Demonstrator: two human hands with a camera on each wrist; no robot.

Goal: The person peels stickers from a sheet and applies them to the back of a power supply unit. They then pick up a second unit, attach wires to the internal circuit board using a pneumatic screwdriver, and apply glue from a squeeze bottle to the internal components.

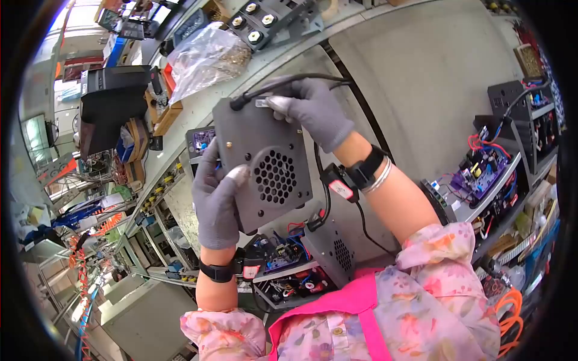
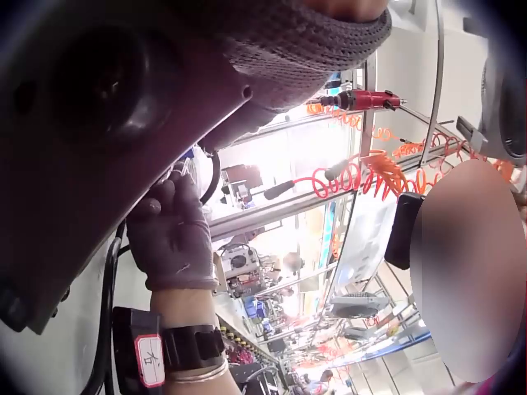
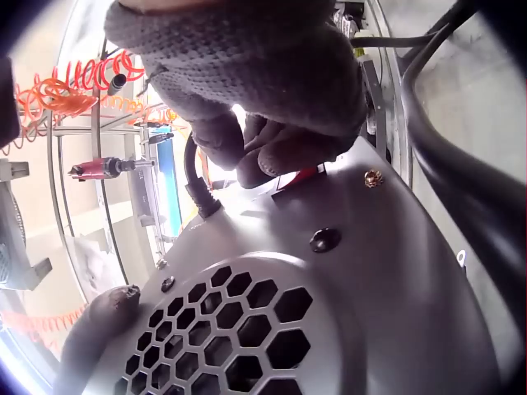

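In the head view, a dark grey metal panel (image 1: 241,141) with a honeycomb vent (image 1: 276,175) is held up, tilted, in front of the body. The gloved left hand (image 1: 218,201) grips its left side, thumb on the front face. At the top edge, the gloved right hand (image 1: 316,113) has curled fingers pinching at a small rectangular switch (image 1: 261,103), which looks red and black in the right wrist view; the fingertips partly cover it. A black cable (image 1: 301,77) comes out of the panel beside it. From the left wrist view, the right hand (image 2: 174,234) appears beyond the panel's edge.
Below the panel stands an opened unit with a vented plate (image 1: 334,249) and exposed boards. More open units with a purple circuit board (image 1: 481,171) stand at right. A clear plastic bag (image 1: 211,57) of small parts lies on the bench at the upper left.
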